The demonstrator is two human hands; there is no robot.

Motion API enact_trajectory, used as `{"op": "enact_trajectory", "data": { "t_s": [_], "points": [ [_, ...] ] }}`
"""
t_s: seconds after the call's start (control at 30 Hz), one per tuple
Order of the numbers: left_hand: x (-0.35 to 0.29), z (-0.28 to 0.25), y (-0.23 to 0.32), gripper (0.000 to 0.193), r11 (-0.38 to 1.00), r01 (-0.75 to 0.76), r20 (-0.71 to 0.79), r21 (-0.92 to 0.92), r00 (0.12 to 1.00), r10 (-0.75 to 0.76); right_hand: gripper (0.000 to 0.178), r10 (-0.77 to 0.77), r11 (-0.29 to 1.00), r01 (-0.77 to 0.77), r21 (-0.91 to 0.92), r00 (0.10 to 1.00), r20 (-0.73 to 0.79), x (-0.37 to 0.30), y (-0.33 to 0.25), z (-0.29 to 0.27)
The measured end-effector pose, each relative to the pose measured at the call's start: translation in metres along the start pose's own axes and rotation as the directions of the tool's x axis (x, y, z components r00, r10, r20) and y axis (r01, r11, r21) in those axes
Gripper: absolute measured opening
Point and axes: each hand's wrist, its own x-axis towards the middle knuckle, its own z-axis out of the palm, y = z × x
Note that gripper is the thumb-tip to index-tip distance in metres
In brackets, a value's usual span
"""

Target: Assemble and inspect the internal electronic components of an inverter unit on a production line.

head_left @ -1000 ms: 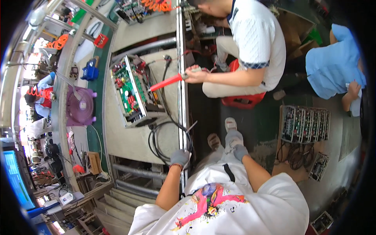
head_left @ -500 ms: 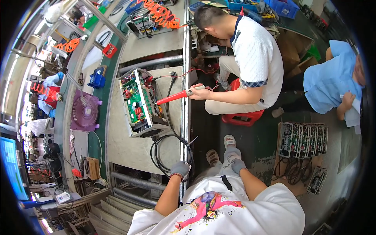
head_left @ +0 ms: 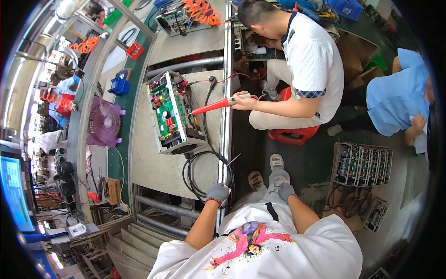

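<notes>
Since the earlier frame, both gloved hands stay where they were while the view shifts slightly, and the co-worker's red-handled tool (head_left: 214,106) remains aimed at the open unit. Left hand (head_left: 217,192), in a grey glove, rests on the metal edge of the counter (head_left: 158,172); its fingers (head_left: 222,188) curl narrowly over that edge, just beside the coiled black cable (head_left: 195,174), and whether they pinch the cable cannot be told. Right hand (head_left: 285,190), also gloved, lies on the person's own knee with fingers folded loosely, holding nothing visible. Outward from the left hand, the black cable loops on the counter and runs up to the open electronics unit (head_left: 171,111), which lies tilted on the counter with its green circuit board exposed. A seated co-worker's hand (head_left: 242,100) holds the red-handled tool, its tip touching or just at the unit's side. Farther left, a purple fan (head_left: 104,125) sits on the green strip. On the floor to the right stands a row of circuit board units (head_left: 363,163).
</notes>
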Motion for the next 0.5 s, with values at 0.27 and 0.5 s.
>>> {"op": "enact_trajectory", "data": {
  "t_s": [0.27, 0.5],
  "points": [
    [-0.001, 0.001, 0.001, 0.041, 1.0, -0.018, 0.008, 0.021, 1.0, 0.018, 0.033, -0.009, 0.999, 0.007, -0.049, 0.999, -0.037, 0.008, 0.008, 0.009],
    [0.005, 0.011, -0.004, 0.039, 0.999, -0.032, -0.051, -0.031, 0.998, 0.03, 0.029, -0.098, 0.992, 0.093, -0.085, 0.993, -0.058, 0.005, 0.008, 0.008]
  ]
}}
